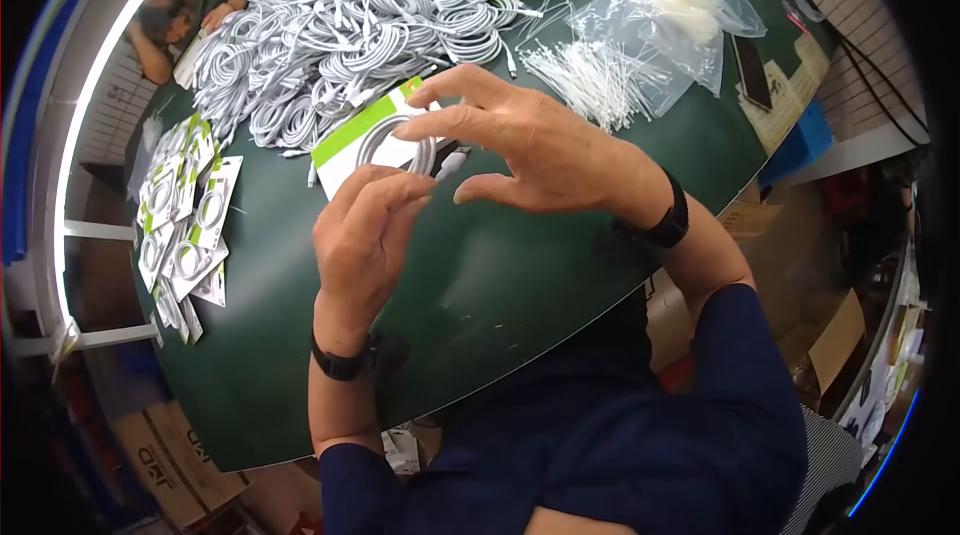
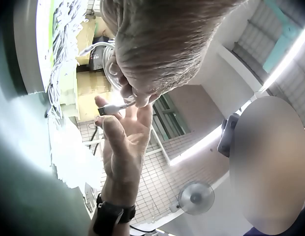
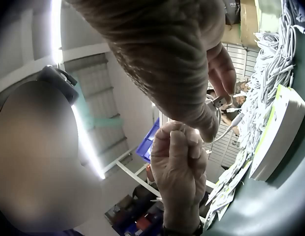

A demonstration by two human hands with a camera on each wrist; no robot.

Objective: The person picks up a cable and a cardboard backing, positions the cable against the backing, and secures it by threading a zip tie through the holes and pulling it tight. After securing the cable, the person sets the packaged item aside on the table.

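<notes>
A coiled white cable [image 1: 369,146] stands above a green-and-white card stack [image 1: 337,167], and my left hand [image 1: 362,235] pinches its lower side between thumb and fingers. The cable's plug [image 1: 452,164] sticks out to the right; a metal-ended connector [image 2: 112,108] shows in the left wrist view. My right hand [image 1: 545,147] is spread around that side, fingers over the coil and thumb below, with a gap between. Whether its fingertips touch the coil cannot be told. The right wrist view shows a connector [image 3: 219,102] near the right fingers.
A large heap of coiled cables [image 1: 330,30] covers the table's far side. Carded cables [image 1: 185,220] lie at the left, white ties [image 1: 595,80] and plastic bags [image 1: 690,10] at the far right. A phone [image 1: 752,73] lies near the right edge; another person's arm [image 1: 150,55] shows far left.
</notes>
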